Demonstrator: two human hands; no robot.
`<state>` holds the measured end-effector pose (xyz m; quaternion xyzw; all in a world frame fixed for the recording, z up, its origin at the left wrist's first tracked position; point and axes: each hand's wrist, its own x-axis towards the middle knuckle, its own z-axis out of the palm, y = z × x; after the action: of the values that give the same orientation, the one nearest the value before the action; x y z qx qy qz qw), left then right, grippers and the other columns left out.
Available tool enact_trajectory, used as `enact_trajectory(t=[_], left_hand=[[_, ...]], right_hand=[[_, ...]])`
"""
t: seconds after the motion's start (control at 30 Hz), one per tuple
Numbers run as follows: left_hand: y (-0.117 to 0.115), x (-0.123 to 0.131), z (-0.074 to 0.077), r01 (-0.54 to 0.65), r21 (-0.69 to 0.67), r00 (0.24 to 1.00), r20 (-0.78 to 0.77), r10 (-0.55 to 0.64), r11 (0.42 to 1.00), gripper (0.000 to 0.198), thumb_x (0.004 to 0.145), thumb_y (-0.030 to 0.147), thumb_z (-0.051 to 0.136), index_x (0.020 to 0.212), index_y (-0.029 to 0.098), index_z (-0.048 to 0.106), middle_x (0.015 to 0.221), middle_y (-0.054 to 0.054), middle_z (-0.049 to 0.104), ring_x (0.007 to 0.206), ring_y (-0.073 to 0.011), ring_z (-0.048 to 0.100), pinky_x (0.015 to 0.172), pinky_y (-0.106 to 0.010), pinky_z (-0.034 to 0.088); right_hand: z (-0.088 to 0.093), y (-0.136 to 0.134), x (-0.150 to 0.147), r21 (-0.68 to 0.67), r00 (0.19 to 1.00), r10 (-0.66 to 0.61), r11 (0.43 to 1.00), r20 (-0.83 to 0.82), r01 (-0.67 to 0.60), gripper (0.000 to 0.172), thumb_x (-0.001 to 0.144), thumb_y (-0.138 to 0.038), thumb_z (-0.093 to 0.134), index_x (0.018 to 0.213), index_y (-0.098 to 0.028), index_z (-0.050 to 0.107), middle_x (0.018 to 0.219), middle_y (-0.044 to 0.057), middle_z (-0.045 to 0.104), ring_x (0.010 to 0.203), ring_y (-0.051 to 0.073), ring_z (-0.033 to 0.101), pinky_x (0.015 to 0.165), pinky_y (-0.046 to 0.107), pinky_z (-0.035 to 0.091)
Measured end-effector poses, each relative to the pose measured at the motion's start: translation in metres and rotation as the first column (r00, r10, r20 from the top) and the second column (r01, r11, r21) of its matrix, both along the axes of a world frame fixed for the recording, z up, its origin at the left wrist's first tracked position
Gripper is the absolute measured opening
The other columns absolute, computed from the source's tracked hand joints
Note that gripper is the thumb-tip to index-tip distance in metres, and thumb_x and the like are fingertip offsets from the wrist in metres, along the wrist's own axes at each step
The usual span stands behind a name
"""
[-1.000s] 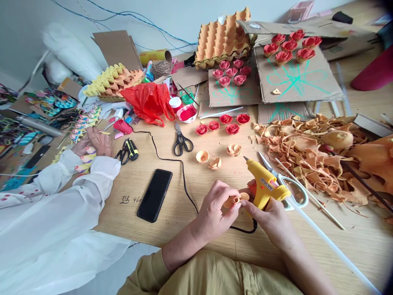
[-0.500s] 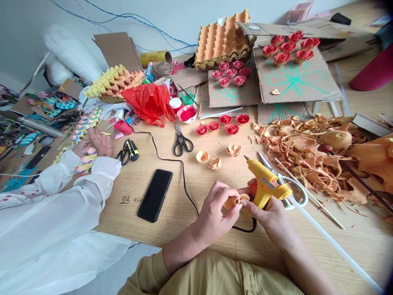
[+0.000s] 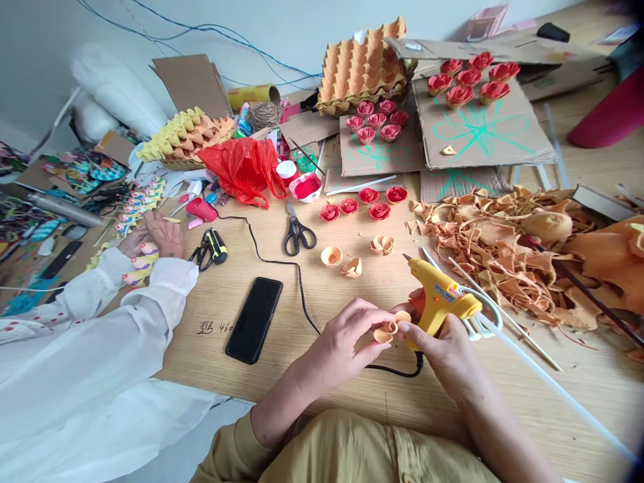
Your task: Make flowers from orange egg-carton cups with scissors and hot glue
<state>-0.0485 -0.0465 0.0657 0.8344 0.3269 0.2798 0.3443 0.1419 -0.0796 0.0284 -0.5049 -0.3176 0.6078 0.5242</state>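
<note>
My left hand (image 3: 347, 339) pinches a small orange cardboard flower (image 3: 390, 329) above the wooden table (image 3: 322, 308). My right hand (image 3: 443, 345) grips the handle of a yellow glue gun (image 3: 437, 295), its nozzle pointing up and left, and its fingertips also touch the flower. The gun's black cord (image 3: 272, 258) runs left across the table. Just beyond lie unpainted orange flowers (image 3: 382, 245) and red painted flowers (image 3: 362, 204).
A person in white sleeves (image 3: 100, 322) works at the left. A black phone (image 3: 254, 318), black scissors (image 3: 298, 231), a red paint bowl (image 3: 306, 186), a red bag (image 3: 241, 168), egg trays (image 3: 365, 64), flowered cardboard sheets (image 3: 477, 127) and a heap of orange scraps (image 3: 508, 248) surround my hands.
My hands have shifted slightly lower and right, and the flower has turned between my fingers. The glue gun moved with my right hand. The other person has stayed still.
</note>
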Motion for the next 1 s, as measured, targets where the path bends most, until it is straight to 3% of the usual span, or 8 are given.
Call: enact_trajectory(t=[0.27, 0.53, 0.8, 1.0], left_hand=[[-0.003, 0.002, -0.001, -0.011, 0.199, 0.990, -0.137, 0.039, 0.980, 0.009, 0.098, 0.020, 0.059, 0.106, 0.020, 0.059, 0.096, -0.004, 0.067, 0.085, -0.0138, 0.068, 0.077, -0.024, 0.057], [-0.005, -0.003, -0.006, -0.057, 0.285, 0.982, -0.158, 0.106, 0.957, 0.007, 0.098, 0.022, 0.059, 0.103, 0.019, 0.063, 0.093, -0.005, 0.069, 0.081, -0.0132, 0.069, 0.076, -0.023, 0.058], [-0.004, -0.005, -0.006, -0.089, 0.219, 0.986, -0.121, 0.117, 0.972, 0.029, 0.097, 0.036, 0.061, 0.121, 0.020, 0.056, 0.091, -0.003, 0.071, 0.078, -0.0139, 0.070, 0.076, -0.026, 0.059], [-0.001, -0.008, -0.004, -0.085, 0.097, 0.992, -0.085, 0.094, 0.992, 0.016, 0.092, 0.031, 0.069, 0.103, 0.020, 0.065, 0.087, -0.002, 0.069, 0.072, -0.0123, 0.065, 0.067, -0.023, 0.055]], right_hand=[[0.012, 0.000, -0.004, 0.058, 0.986, -0.004, 0.998, 0.167, -0.006, 0.042, 0.073, -0.056, 0.081, 0.088, -0.023, 0.059, 0.080, 0.003, 0.069, 0.072, 0.021, 0.066, 0.068, 0.035, 0.057], [0.004, -0.007, -0.005, 0.084, 0.964, 0.017, 0.996, 0.266, -0.041, 0.029, 0.086, -0.049, 0.070, 0.101, -0.026, 0.061, 0.094, 0.005, 0.075, 0.089, 0.025, 0.070, 0.086, 0.040, 0.055], [0.010, -0.009, -0.009, 0.152, 0.950, 0.022, 0.986, 0.310, -0.073, 0.020, 0.088, -0.045, 0.067, 0.097, -0.028, 0.062, 0.088, 0.003, 0.075, 0.085, 0.024, 0.070, 0.086, 0.038, 0.055], [0.008, -0.011, -0.008, 0.163, 0.947, 0.059, 0.980, 0.317, -0.115, 0.019, 0.090, -0.045, 0.066, 0.097, -0.026, 0.064, 0.092, 0.004, 0.074, 0.087, 0.023, 0.068, 0.089, 0.037, 0.054]])
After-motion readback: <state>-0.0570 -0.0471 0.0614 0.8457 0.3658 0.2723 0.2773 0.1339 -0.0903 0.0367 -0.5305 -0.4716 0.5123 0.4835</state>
